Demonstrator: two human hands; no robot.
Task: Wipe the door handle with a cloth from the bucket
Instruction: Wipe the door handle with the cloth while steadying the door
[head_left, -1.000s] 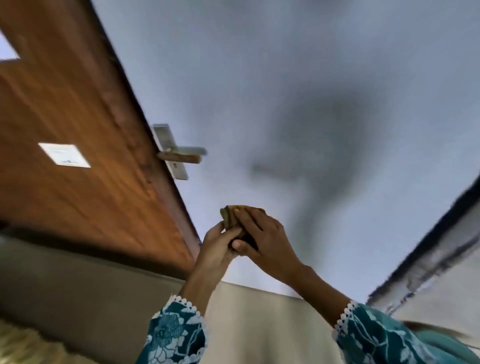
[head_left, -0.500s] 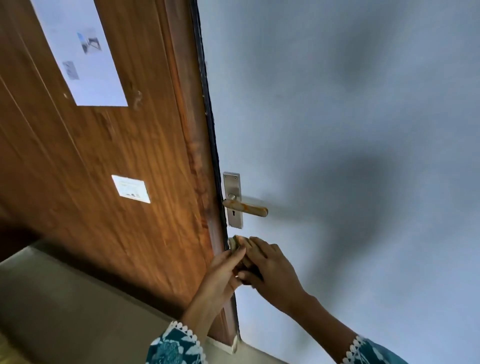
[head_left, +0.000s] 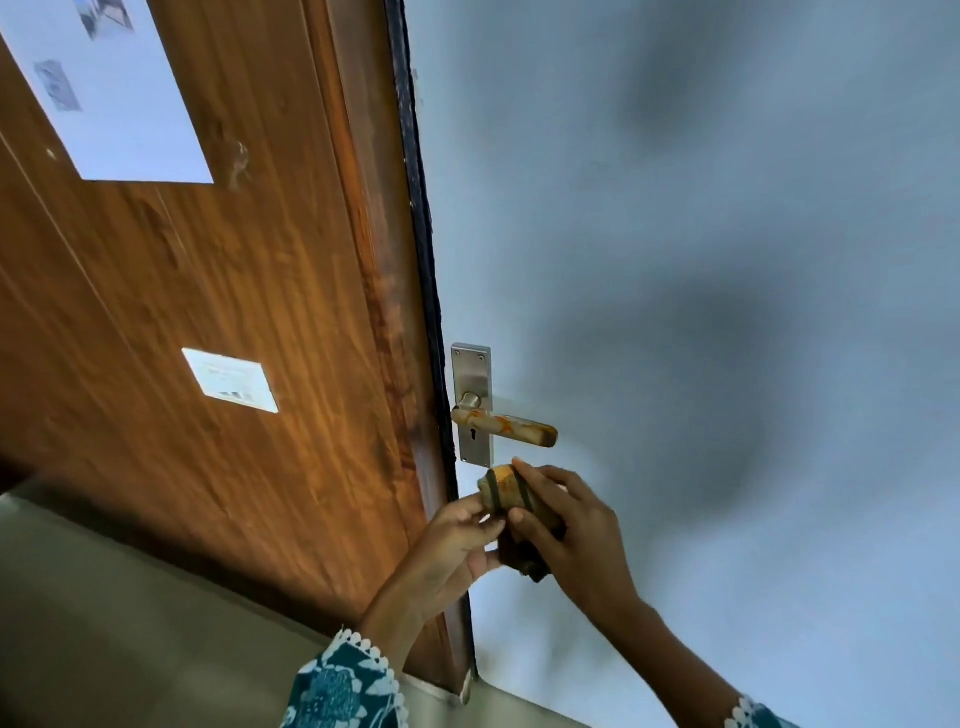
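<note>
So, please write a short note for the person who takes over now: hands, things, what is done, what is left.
Left hand and right hand: both hold the folded cloth, just below the handle.
Handle: on the metal plate at the door edge, with orange stains.
Done: cloth brought up to the door.
Left: cloth is not touching the handle yet; wipe it.

door handle (head_left: 503, 427) unobstructed — door edge (head_left: 426, 291) beside

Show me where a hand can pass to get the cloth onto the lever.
Free: above the door handle and past its right tip, against bare grey wall. Crowded: below the lever, where the left hand and right hand hold the folded cloth, and by the backplate.
</note>
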